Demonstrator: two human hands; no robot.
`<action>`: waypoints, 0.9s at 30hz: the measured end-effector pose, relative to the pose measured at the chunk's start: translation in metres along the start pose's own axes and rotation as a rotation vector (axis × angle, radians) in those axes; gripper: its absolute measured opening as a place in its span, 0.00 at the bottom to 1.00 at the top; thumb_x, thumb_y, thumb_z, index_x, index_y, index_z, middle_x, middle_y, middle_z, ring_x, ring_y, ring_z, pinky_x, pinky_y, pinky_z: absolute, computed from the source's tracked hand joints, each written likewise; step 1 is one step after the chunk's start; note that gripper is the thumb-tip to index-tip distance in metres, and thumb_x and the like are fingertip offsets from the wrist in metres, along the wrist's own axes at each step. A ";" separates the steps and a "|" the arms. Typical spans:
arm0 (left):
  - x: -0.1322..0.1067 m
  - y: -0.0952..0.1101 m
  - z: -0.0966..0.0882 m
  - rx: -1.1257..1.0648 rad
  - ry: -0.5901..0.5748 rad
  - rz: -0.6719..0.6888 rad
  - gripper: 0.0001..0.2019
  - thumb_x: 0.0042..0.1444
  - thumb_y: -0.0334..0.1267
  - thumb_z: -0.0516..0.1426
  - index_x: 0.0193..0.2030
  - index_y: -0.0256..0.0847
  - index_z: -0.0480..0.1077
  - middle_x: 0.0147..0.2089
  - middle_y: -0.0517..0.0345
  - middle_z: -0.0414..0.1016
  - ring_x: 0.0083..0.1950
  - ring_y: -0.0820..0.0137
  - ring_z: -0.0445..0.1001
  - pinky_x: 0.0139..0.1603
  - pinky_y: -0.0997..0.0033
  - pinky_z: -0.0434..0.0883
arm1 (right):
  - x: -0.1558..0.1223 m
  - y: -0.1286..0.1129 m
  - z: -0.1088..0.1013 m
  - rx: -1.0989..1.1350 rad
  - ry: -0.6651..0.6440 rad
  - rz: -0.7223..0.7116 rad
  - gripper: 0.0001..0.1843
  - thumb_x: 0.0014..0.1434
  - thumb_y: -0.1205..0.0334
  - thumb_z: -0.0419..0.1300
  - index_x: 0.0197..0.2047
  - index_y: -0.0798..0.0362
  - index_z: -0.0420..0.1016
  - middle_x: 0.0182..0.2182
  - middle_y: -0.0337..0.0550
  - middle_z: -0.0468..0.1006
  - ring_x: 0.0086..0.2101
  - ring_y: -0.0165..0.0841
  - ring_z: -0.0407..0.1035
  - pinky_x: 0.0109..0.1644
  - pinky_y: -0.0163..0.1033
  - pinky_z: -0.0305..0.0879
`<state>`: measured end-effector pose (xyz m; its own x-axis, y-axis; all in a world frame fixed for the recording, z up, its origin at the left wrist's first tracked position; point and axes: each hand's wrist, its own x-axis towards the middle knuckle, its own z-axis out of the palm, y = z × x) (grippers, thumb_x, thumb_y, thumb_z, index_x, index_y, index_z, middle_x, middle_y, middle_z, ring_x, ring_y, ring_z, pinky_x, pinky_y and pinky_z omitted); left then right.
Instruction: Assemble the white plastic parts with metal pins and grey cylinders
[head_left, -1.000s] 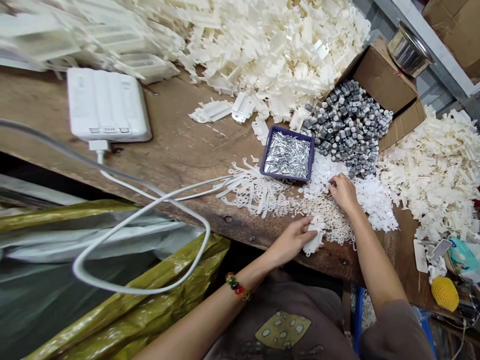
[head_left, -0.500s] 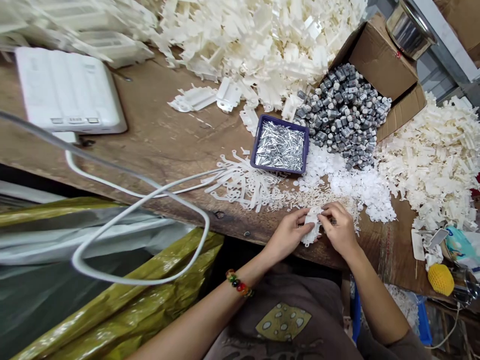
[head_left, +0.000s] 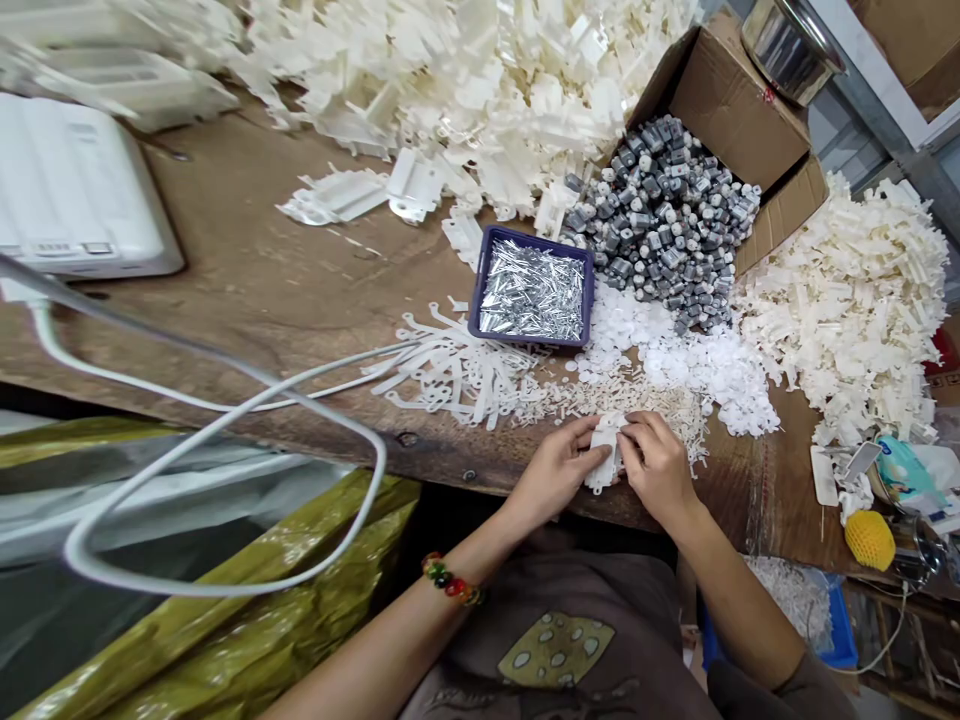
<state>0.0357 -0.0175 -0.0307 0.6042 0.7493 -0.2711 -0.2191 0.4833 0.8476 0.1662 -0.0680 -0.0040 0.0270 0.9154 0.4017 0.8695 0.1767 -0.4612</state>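
Note:
At the near edge of the wooden table (head_left: 300,280), my left hand (head_left: 551,475) grips a small white plastic part (head_left: 602,452). My right hand (head_left: 658,467) meets it from the right, its fingers pinched against the top of the same part. Whether the right fingers also hold some tiny piece I cannot make out. Just beyond the hands lie small cream bits (head_left: 600,398), thin white plastic strips (head_left: 457,372) and a purple tray (head_left: 475,307) full of silver metal pins (head_left: 534,290).
A cardboard box (head_left: 731,90) spills grey cylindrical parts (head_left: 660,225). Heaps of cream plastic parts lie at the back (head_left: 465,80) and at the right (head_left: 855,310). A white power strip (head_left: 67,200) and its cable (head_left: 225,400) lie left. Yellow-green plastic sheeting (head_left: 225,620) hangs below the edge.
My right hand came back from the pile near the grey parts and joined my left hand on the white part. The view shifted, so everything slid left.

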 end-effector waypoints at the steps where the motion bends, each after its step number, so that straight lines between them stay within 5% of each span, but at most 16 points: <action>1: 0.000 -0.001 0.000 -0.013 0.000 -0.001 0.22 0.44 0.40 0.60 0.47 0.33 0.67 0.33 0.54 0.77 0.32 0.66 0.74 0.33 0.68 0.72 | 0.001 0.000 -0.001 0.024 0.011 0.012 0.09 0.61 0.66 0.50 0.35 0.52 0.71 0.37 0.47 0.74 0.41 0.34 0.69 0.46 0.40 0.68; 5: 0.000 -0.002 0.000 -0.053 -0.001 -0.007 0.25 0.43 0.39 0.61 0.49 0.32 0.66 0.33 0.53 0.77 0.31 0.67 0.75 0.33 0.67 0.73 | 0.005 -0.001 -0.001 0.095 0.033 0.042 0.08 0.60 0.66 0.52 0.33 0.53 0.71 0.35 0.45 0.74 0.39 0.32 0.70 0.45 0.38 0.68; 11: -0.002 0.002 0.000 -0.067 0.034 -0.013 0.24 0.42 0.39 0.63 0.46 0.33 0.68 0.33 0.54 0.77 0.32 0.66 0.75 0.34 0.68 0.72 | 0.002 0.003 -0.011 0.067 -0.101 0.027 0.09 0.62 0.64 0.50 0.39 0.53 0.72 0.39 0.46 0.74 0.42 0.33 0.68 0.47 0.39 0.65; 16: -0.001 -0.002 0.002 -0.126 -0.002 -0.141 0.29 0.40 0.36 0.63 0.51 0.33 0.64 0.34 0.55 0.77 0.26 0.70 0.74 0.29 0.68 0.72 | 0.006 0.062 -0.046 -0.285 0.140 0.314 0.10 0.61 0.61 0.51 0.38 0.54 0.73 0.34 0.47 0.71 0.38 0.36 0.65 0.43 0.42 0.63; 20: 0.003 -0.007 0.012 -0.093 -0.042 -0.154 0.32 0.39 0.34 0.62 0.55 0.32 0.63 0.34 0.55 0.77 0.27 0.69 0.74 0.26 0.73 0.69 | 0.012 0.096 -0.059 -0.460 0.064 0.299 0.08 0.56 0.65 0.53 0.30 0.54 0.72 0.34 0.48 0.70 0.39 0.39 0.62 0.44 0.44 0.61; 23: 0.008 -0.008 0.018 -0.066 -0.054 -0.141 0.33 0.40 0.34 0.61 0.57 0.32 0.63 0.34 0.54 0.77 0.28 0.68 0.75 0.27 0.73 0.69 | 0.011 0.083 -0.054 -0.236 0.107 0.284 0.07 0.57 0.65 0.52 0.30 0.53 0.69 0.34 0.46 0.72 0.39 0.36 0.65 0.44 0.43 0.62; 27: 0.011 -0.006 0.021 -0.026 -0.038 -0.088 0.32 0.41 0.34 0.60 0.57 0.29 0.63 0.36 0.52 0.78 0.29 0.68 0.74 0.29 0.73 0.69 | 0.007 0.036 -0.036 0.047 0.100 0.145 0.04 0.57 0.66 0.54 0.31 0.52 0.67 0.33 0.42 0.75 0.37 0.33 0.68 0.43 0.40 0.65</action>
<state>0.0596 -0.0221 -0.0293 0.6506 0.6861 -0.3256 -0.1838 0.5583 0.8090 0.2151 -0.0686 0.0106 0.2013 0.8924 0.4039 0.8292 0.0642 -0.5553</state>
